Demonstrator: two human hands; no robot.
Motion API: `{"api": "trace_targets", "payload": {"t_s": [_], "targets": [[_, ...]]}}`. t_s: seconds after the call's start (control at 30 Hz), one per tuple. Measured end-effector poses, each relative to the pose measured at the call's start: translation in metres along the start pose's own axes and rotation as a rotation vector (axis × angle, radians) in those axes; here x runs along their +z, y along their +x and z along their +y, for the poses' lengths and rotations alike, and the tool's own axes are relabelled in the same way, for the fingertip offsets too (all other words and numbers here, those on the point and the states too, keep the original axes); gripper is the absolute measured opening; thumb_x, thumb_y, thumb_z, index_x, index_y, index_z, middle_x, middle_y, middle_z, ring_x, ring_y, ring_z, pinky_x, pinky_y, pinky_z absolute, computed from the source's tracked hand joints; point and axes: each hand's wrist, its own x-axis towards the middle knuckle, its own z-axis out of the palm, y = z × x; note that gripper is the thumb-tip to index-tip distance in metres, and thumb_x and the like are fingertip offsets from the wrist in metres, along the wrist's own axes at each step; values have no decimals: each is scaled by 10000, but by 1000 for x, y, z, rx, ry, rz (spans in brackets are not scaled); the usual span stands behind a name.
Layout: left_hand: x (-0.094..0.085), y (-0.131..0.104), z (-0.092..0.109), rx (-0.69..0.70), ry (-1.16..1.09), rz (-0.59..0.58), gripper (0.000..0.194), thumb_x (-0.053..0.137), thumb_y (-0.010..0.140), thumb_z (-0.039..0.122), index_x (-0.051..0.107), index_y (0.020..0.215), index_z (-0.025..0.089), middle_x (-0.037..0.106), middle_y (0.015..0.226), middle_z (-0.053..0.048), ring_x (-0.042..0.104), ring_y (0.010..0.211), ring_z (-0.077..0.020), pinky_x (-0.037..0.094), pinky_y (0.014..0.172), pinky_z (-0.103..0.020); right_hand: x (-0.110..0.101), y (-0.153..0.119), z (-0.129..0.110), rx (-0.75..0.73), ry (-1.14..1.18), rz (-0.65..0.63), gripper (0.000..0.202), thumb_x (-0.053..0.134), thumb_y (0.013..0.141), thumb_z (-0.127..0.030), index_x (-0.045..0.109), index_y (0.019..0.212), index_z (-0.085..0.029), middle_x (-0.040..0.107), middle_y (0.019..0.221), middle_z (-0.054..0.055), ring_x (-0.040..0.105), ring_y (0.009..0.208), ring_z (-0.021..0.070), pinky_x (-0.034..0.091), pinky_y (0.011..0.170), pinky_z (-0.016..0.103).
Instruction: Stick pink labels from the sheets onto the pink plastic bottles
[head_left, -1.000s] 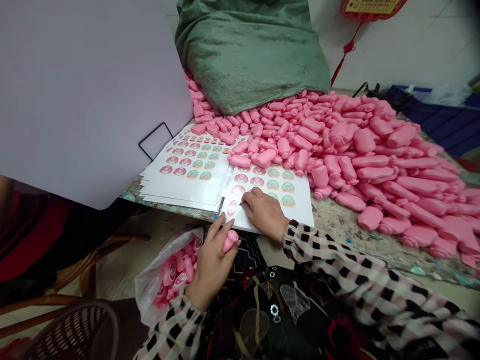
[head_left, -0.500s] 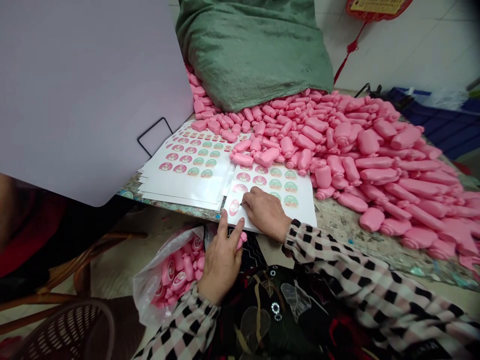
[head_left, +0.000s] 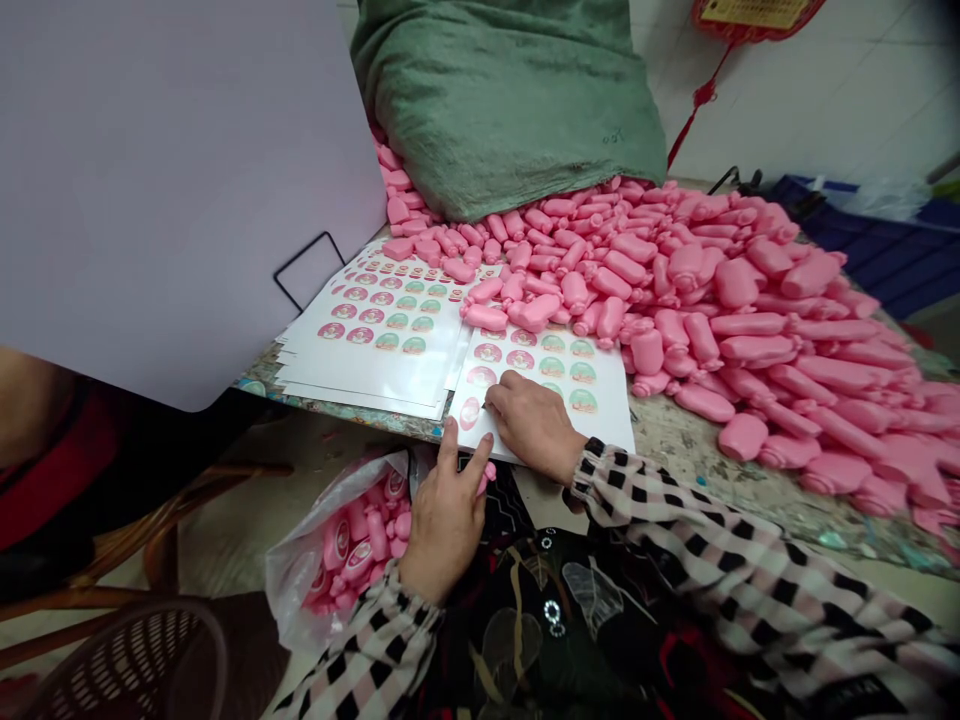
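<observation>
My right hand (head_left: pixel 536 425) is closed in a pinch over a white sticker sheet (head_left: pixel 615 425) at the table's front edge. Its fingertips touch the sheet beside an oval pink sticker (head_left: pixel 469 413). A small dark tip shows at those fingers, too small to name. With index finger and thumb stretched to the sheet's near edge, my left hand (head_left: pixel 442 510) grips a small pink plastic bottle (head_left: pixel 490 471). Only the bottle's neck end shows; the palm hides the rest. Rows of pink and green stickers cover the sheet.
More sticker sheets (head_left: pixel 360 365) lie stacked on the left. Pink bottles (head_left: pixel 675 270) are heaped behind, spilling from a green sack (head_left: pixel 510 100). Below the table edge hangs a plastic bag (head_left: pixel 289 580) of labelled bottles. A large grey panel (head_left: pixel 172 180) blocks the left; a basket (head_left: pixel 135 660) stands low.
Almost nothing differs. Both hands stay at the sheet with a very slight shift to the right, and the view has moved a little.
</observation>
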Motion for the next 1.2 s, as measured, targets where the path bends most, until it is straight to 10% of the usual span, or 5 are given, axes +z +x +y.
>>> {"api": "trace_targets", "payload": {"t_s": [0.73,1.2], "targets": [[-1,-1,0,13,-32,19,548,442,858,152,355,1382,289,43,1536,-119,529,1130,-274,485,835,-383,-3,1,3,-7,63,-41,255,378,919,-288,612,894,-192,576,914,54,556,786,171,330,580,273],[6,2,3,-41,-14,54,575,427,857,147,316,1407,271,69,1539,-110,543,1119,-272,494,827,-382,26,-8,-11,263,408,82,159,424,898,-297,558,891,-213,553,912,18,538,816,135,354,682,242]]}}
